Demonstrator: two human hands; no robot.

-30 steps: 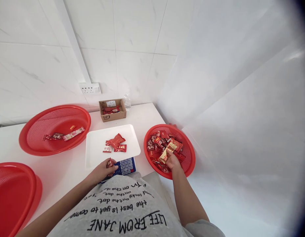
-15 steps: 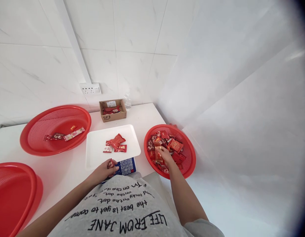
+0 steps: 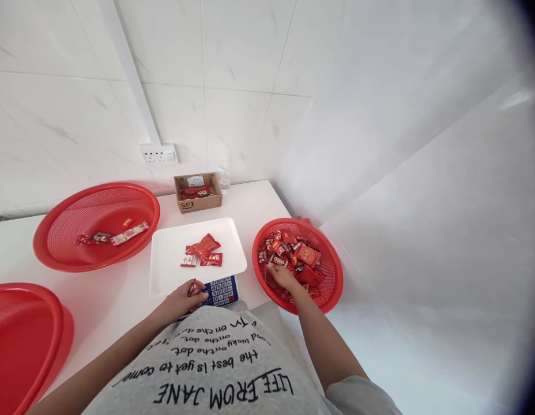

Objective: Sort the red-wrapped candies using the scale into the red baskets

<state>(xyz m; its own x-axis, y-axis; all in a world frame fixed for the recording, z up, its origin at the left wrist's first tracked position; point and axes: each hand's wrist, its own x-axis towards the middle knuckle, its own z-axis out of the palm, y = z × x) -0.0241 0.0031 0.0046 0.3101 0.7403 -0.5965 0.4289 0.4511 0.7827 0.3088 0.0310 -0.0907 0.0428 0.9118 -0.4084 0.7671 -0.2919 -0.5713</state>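
Observation:
My left hand (image 3: 188,298) is closed on a small red-wrapped candy (image 3: 195,287), just over the blue keypad of a scale (image 3: 222,292). In front of it, on the white weighing tray (image 3: 164,271), lie a larger red packet (image 3: 204,248), a flat red packet (image 3: 212,260) and a small white-and-red one (image 3: 188,260). My right hand (image 3: 283,278) reaches into the red mesh basket (image 3: 334,271) at the right. Its fingers are bent down among the red candy packets (image 3: 308,254), and their tips are partly hidden, so what they grip is unclear.
A brown cardboard box (image 3: 200,203) holding red packets stands by the wall, beside a clear plastic item (image 3: 224,177). A large red basket (image 3: 46,242) at the left contains a few wrapped pieces. Another red basket (image 3: 55,323) sits nearer. White sheeting (image 3: 401,202) hangs at the right.
My right hand has moved slightly left and down within the basket, and the gold-and-red packet by its fingers no longer shows clearly. My left hand stays put with its candy.

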